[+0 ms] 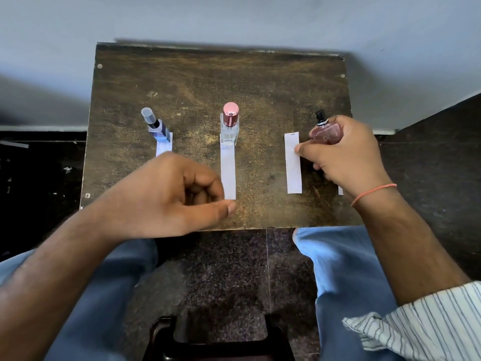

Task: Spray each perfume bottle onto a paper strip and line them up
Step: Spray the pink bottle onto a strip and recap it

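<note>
Three perfume bottles are on a worn wooden table (197, 82). A blue bottle with a clear cap (156, 127) stands at the head of the left paper strip (164, 149). A clear bottle with a pink cap (230, 126) stands on the top of the middle strip (228, 173). My right hand (346, 157) grips a pink bottle with a bare black sprayer (326, 131), beside the third strip (292, 164); its thumb tip touches that strip's edge. My left hand (179, 196) hovers with curled fingers over the left strip, holding nothing.
A sliver of another paper strip (340, 191) shows under my right wrist near the table's right edge. My knees in blue jeans (338, 261) sit below the table's front edge. A dark stool (216, 337) stands on the speckled floor between them.
</note>
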{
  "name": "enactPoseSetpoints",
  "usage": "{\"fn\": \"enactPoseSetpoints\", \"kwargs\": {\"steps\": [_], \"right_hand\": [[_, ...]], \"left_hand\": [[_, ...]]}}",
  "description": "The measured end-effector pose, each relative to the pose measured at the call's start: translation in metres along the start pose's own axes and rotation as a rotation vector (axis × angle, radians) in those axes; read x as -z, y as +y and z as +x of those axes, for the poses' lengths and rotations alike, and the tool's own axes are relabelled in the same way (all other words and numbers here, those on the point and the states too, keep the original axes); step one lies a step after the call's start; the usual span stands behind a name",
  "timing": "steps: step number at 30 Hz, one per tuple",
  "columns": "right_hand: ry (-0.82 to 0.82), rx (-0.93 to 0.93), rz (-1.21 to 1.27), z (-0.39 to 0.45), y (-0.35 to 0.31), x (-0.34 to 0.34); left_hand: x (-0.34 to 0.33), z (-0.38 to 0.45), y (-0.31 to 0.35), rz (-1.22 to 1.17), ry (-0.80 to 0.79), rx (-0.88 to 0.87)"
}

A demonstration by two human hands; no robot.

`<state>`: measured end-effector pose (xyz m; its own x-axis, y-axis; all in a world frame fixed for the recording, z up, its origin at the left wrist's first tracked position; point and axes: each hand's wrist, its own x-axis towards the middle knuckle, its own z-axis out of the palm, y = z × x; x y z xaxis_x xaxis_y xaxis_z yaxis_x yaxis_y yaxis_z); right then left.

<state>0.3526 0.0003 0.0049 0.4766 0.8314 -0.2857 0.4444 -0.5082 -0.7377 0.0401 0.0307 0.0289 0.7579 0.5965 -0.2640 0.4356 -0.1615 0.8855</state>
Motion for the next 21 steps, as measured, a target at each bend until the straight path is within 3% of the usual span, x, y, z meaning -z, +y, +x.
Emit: {"fn": "enactPoseSetpoints", "kwargs": {"steps": [6, 12, 21], "right_hand": [[0.053, 0.065, -0.076, -0.004, -0.001, -0.001], [0.081, 0.079, -0.122, -0.006, -0.003, -0.001], [0.127, 0.126, -0.188, -0.009, -0.001, -0.006]], "left_hand": [[0.013, -0.013, -0.01, 0.182, 0.175, -0.019], [0.012, -0.014, -0.012, 0.336, 0.34, 0.105], [0.002, -0.008, -0.014, 0.408, 0.441, 0.215]]}}
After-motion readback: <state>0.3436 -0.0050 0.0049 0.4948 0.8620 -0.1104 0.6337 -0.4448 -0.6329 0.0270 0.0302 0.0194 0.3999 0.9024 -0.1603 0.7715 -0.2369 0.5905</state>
